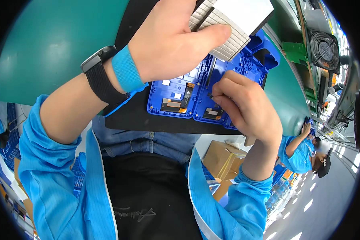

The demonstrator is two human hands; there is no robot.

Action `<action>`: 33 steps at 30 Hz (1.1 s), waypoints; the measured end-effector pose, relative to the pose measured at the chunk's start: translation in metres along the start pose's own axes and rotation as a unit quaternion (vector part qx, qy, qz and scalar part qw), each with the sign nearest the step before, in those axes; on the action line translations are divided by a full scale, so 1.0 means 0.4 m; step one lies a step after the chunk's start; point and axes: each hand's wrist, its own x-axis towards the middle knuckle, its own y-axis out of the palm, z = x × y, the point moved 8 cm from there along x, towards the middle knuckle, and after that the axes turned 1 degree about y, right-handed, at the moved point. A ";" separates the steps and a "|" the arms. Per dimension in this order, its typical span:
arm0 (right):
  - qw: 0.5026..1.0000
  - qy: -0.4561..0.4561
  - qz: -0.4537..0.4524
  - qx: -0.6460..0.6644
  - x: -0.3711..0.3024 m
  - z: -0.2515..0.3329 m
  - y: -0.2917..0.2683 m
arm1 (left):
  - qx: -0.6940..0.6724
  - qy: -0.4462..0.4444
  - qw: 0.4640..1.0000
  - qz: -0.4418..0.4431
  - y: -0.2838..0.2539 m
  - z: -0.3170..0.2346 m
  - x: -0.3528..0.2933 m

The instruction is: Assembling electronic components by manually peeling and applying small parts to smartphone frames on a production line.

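My left hand (170, 46) is closed on a sheet of small grey pads (229, 39) with a white backing, its thumb lying across the rows. Below the sheet, blue plastic housings (181, 87) lie side by side on a black mat (136, 122). Flat cables and small dark display modules (171, 105) show inside them. Over the housing in the middle, my right hand (248, 102) has thumb and forefinger pinched together. A tiny dark bit shows at those fingertips, too small to name. Part of the housings is hidden by both hands and the sheet.
A green work surface (56, 48) extends around the mat. A fan (325, 50) stands at the far right near shelving. Cardboard boxes (224, 160) sit below the bench edge. Another person in a blue top (298, 154) works at the right.
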 end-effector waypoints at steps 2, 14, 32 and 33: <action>1.000 0.001 0.013 -0.004 0.008 0.000 0.004 | 0.010 -0.008 1.000 0.006 0.002 -0.007 0.001; 0.997 0.012 0.076 -0.024 0.024 -0.009 0.004 | 0.089 -0.076 0.993 -0.010 0.008 -0.028 0.007; 0.998 0.021 -0.039 -0.050 -0.019 -0.019 0.003 | 0.112 -0.088 0.990 0.001 0.010 -0.036 0.010; 0.998 0.010 -0.057 -0.037 -0.023 -0.019 0.002 | 0.113 -0.088 0.990 0.001 0.008 -0.038 0.010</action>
